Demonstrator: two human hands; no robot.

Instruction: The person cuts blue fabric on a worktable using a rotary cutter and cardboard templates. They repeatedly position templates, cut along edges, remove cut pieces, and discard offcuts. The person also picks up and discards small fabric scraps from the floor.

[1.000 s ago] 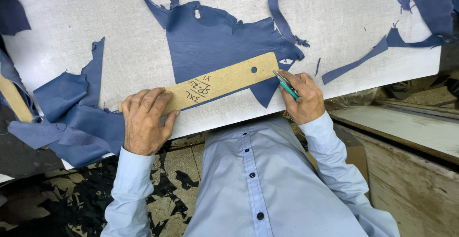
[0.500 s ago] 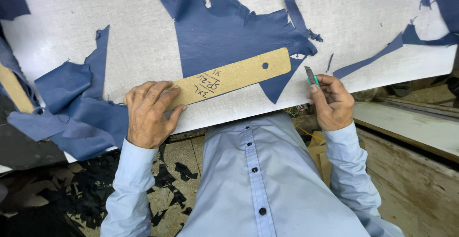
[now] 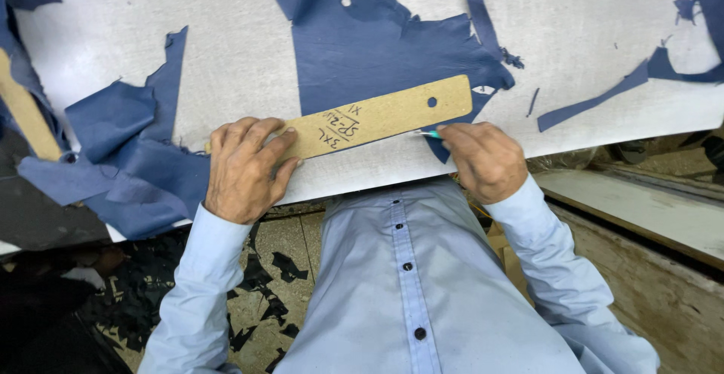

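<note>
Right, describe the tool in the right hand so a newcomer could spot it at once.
Start at the white table and find the long tan template lying across the blue fabric. Below its holed end, the right hand holds a slim tool, the only teal thing there.

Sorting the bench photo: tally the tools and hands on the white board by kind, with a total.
Long tan templates with a hole: 1
Green-tipped cutting or marking tools: 1
Hands: 2, the left hand on the template, the right hand on the tool
Total: 4
</note>
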